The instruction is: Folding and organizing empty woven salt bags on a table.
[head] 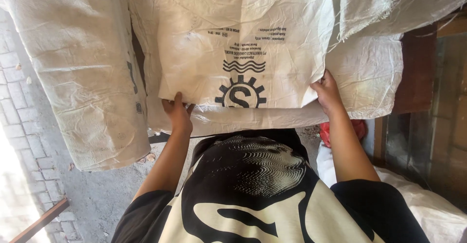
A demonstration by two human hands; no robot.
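Observation:
A white woven sack [243,43] with a black printed emblem and lettering lies flat in front of me on top of other white sacks. My left hand [177,111] grips its near left corner, thumb on top. My right hand [327,93] grips its near right edge. Both arms reach forward over my black and cream shirt.
A full white sack [82,72] lies to the left, hanging over a paved brick floor [19,140]. More white sacks [374,77] lie beneath and to the right. Something red [357,128] shows under the right sack. A dark wooden frame [418,72] stands at right.

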